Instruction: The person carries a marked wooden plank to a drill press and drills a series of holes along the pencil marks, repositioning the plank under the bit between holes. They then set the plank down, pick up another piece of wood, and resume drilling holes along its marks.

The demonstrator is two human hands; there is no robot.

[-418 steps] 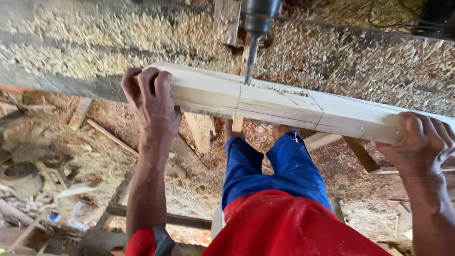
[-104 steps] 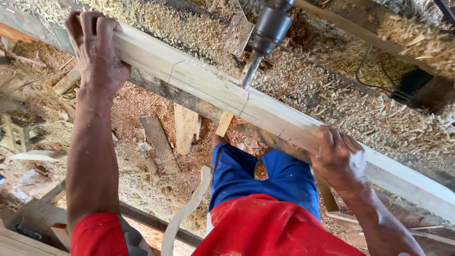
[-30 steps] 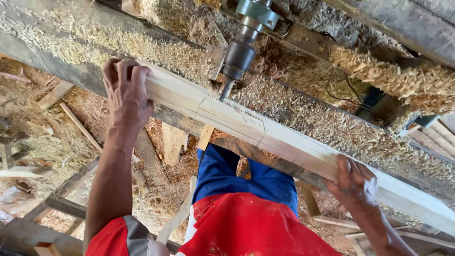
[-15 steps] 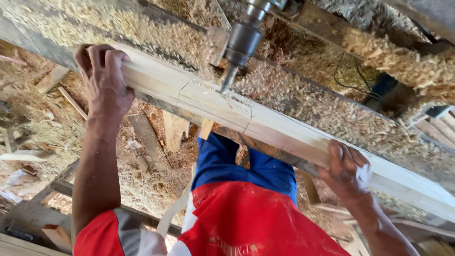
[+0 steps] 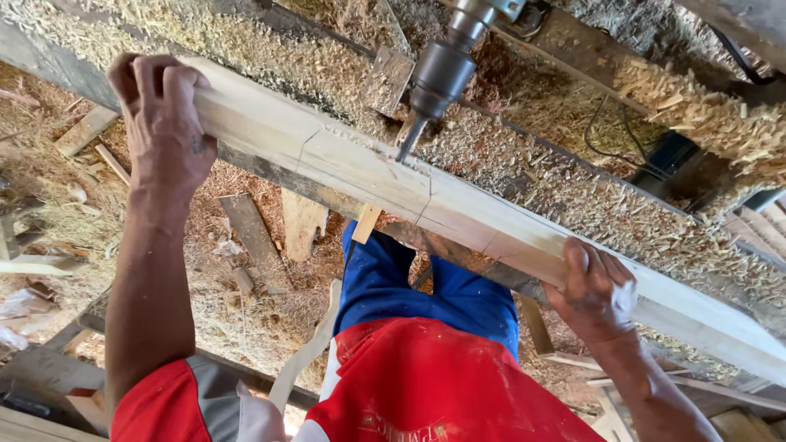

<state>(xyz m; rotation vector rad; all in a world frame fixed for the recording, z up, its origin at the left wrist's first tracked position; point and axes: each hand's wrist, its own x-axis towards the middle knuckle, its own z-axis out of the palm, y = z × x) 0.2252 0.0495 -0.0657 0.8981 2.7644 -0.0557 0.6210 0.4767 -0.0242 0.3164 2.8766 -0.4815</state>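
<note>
A long pale wooden beam [image 5: 458,209] with pencil lines on it lies across a machine bed [image 5: 573,196] covered in wood shavings. My left hand [image 5: 164,123] grips the beam's left part, fingers curled over its far edge. My right hand [image 5: 598,290] holds the beam's near edge further right. A drill chuck with its bit [image 5: 430,90] stands over the beam, the tip touching the wood between the pencil lines, between my two hands.
Sawdust and wood offcuts [image 5: 262,237] litter the floor below. A black cable [image 5: 606,139] runs over the shavings to a dark box [image 5: 679,164] at the right. My red shirt and blue trousers [image 5: 409,303] show under the beam.
The view has shifted slightly. My left hand has slid a little along the beam, and the bit tip now sits on the wood between the marked lines.
</note>
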